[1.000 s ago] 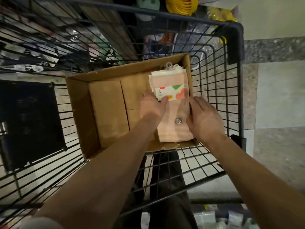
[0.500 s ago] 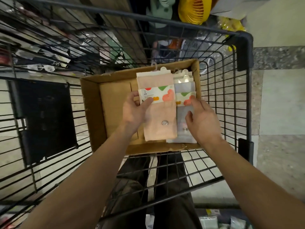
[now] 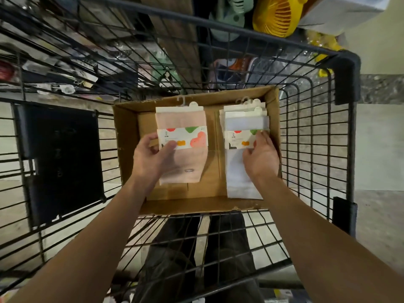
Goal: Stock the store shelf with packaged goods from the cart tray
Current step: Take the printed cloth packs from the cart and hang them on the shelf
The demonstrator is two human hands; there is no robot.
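Note:
A shallow cardboard tray [image 3: 129, 136] lies in the wire cart. My left hand [image 3: 150, 158] pinches a pink packaged cloth [image 3: 181, 121] with a colourful paper band and a white hanger, holding it over the tray's left half. At the tray's right side lies a stack of similar packages topped by a pale grey one [image 3: 246, 125]. My right hand [image 3: 261, 156] rests on that stack, with its fingers curled on the grey package's band.
The black wire cart [image 3: 310, 136] surrounds the tray; its padded corner [image 3: 346, 77] is at the upper right. Beyond the cart's far rail hang shelf goods, among them a yellow fan [image 3: 276, 16] and a green item [image 3: 227, 20]. Tiled floor [image 3: 380, 149] lies to the right.
My left hand has lifted the pink package off the stack and carried it left. The pale grey package beneath came into view, and my right hand moved onto it.

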